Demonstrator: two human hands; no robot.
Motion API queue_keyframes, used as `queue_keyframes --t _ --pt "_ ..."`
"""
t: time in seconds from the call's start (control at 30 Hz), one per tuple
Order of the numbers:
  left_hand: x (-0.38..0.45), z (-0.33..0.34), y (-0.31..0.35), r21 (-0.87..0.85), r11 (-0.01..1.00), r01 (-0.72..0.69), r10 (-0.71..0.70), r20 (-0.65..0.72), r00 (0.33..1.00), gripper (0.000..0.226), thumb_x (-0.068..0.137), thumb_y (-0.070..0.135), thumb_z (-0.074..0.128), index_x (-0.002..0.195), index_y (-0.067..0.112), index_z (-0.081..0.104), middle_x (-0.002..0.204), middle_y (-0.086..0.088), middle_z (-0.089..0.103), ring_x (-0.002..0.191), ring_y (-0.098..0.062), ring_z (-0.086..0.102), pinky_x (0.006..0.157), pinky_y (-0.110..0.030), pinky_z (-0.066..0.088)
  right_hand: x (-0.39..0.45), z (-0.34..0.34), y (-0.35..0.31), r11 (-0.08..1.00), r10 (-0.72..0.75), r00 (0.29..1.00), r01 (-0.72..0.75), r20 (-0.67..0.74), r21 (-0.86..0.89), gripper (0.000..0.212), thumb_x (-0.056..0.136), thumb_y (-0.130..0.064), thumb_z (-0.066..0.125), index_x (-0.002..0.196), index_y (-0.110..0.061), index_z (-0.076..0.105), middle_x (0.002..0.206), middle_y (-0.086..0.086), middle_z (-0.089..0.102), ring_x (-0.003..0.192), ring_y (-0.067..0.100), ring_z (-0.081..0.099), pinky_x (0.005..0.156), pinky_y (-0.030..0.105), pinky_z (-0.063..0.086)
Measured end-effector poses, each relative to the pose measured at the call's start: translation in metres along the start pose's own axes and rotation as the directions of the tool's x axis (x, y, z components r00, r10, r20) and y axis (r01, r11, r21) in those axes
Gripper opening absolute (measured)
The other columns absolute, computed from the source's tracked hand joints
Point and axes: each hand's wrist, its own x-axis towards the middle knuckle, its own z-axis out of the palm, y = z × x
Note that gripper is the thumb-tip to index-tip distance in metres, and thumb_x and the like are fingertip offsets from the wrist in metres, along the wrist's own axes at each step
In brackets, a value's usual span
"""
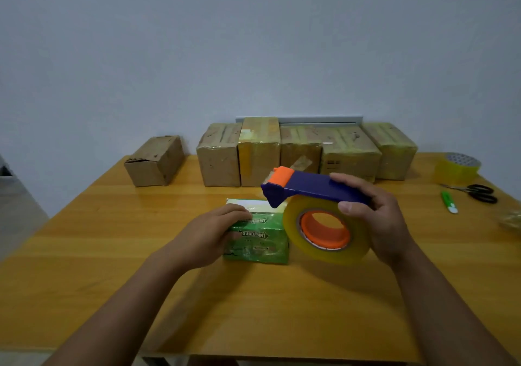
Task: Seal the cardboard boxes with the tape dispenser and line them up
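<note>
Row of five taped boxes [304,151] blocks table's [112,252] far edge; gap beside lone box [155,162]; scissors [476,192] clutter right side.

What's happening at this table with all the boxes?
A person is taping up boxes. The left hand rests on a green box at the middle of the wooden table, while the right hand holds a blue and orange tape dispenser just above it. Five taped cardboard boxes stand in a row by the wall; one brown box sits apart to their left.
</note>
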Motion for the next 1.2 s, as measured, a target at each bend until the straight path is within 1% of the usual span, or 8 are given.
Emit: queue_keyframes --t 0.3,0.43,0.5,0.6,0.8,0.9,1.03,1.2 --pt "-0.007 -0.004 0.006 -0.224 0.973 0.05 -0.033 0.077 0.997 0.041 0.095 0.018 0.058 0.134 0.032 0.052 0.136 0.018 0.047 0.122 0.001 0.045 0.095 -0.024 0.048 0.03 0.016 -0.005 0.998 -0.015 0.993 0.008 0.114 0.061 0.046 0.071 -0.036 0.068 0.117 -0.033 0.069 0.119 -0.002 0.065 0.103 0.023 0.065 0.077 0.027 0.054" --pt "0.002 -0.023 0.013 -0.709 0.631 0.315 -0.305 0.147 0.941 0.025 0.099 0.023 0.048 0.114 0.022 0.068 0.111 0.018 0.066 0.11 -0.001 0.058 0.089 -0.019 0.043 0.035 0.009 -0.003 0.994 0.015 0.989 -0.031 0.149 0.103 0.044 0.075 -0.03 0.067 0.119 -0.032 0.068 0.122 0.005 0.064 0.104 0.03 0.065 0.081 0.035 0.055" --pt "0.014 -0.032 0.019 -0.799 0.47 0.375 -0.393 0.191 0.899 0.05 0.1 0.047 0.036 0.105 0.013 0.072 0.104 0.009 0.073 0.108 -0.01 0.063 0.093 -0.025 0.042 0.036 0.008 -0.002 0.995 0.013 0.988 -0.028 0.154 0.099 0.043 0.075 -0.031 0.066 0.118 -0.032 0.068 0.122 0.005 0.064 0.104 0.03 0.065 0.082 0.036 0.056" --pt "0.03 -0.042 0.029 -0.835 0.382 0.397 -0.442 0.213 0.871 0.066 0.098 0.058 0.031 0.099 0.006 0.072 0.098 -0.007 0.074 0.097 -0.018 0.068 0.09 -0.033 0.047 0.035 0.011 -0.002 0.996 0.004 0.989 -0.017 0.147 0.089 0.045 0.073 -0.035 0.066 0.118 -0.032 0.069 0.12 0.003 0.065 0.102 0.027 0.065 0.079 0.032 0.055" --pt "0.036 -0.052 0.043 -0.914 0.194 0.356 -0.436 0.245 0.866 0.028 0.099 0.019 0.047 0.11 0.001 0.066 0.088 -0.013 0.07 0.081 -0.018 0.067 0.071 -0.027 0.05 0.035 0.013 -0.003 0.996 -0.001 0.991 -0.011 0.137 0.084 0.045 0.072 -0.037 0.066 0.117 -0.034 0.068 0.119 0.001 0.065 0.103 0.027 0.065 0.078 0.033 0.056" --pt "0.036 -0.052 0.046 -0.917 0.12 0.38 -0.432 0.296 0.852 0.026 0.098 0.018 0.049 0.107 0.0 0.066 0.085 -0.013 0.068 0.076 -0.019 0.067 0.068 -0.027 0.052 0.034 0.013 -0.002 0.997 -0.006 0.99 -0.005 0.143 0.076 0.045 0.073 -0.037 0.065 0.118 -0.035 0.068 0.12 0.001 0.064 0.103 0.027 0.065 0.079 0.035 0.056" --pt "0.036 -0.051 0.049 -0.912 0.135 0.387 -0.434 0.297 0.851 0.019 0.095 0.015 0.053 0.091 0.002 0.067 0.076 -0.01 0.065 0.068 -0.017 0.062 0.062 -0.025 0.052 0.034 0.014 -0.004 0.998 -0.009 0.99 0.0 0.144 0.067 0.045 0.073 -0.038 0.066 0.118 -0.035 0.068 0.12 0.001 0.063 0.103 0.028 0.064 0.079 0.035 0.056" --pt "0.035 -0.064 0.048 -0.882 0.369 0.294 -0.444 0.11 0.889 0.017 0.094 0.008 0.047 0.081 0.003 0.056 0.065 -0.005 0.058 0.066 -0.014 0.054 0.064 -0.027 0.043 0.034 0.009 -0.013 1.0 0.004 0.985 -0.008 0.175 0.026 0.046 0.07 -0.039 0.07 0.116 -0.037 0.069 0.122 -0.003 0.063 0.107 0.026 0.063 0.081 0.036 0.056"
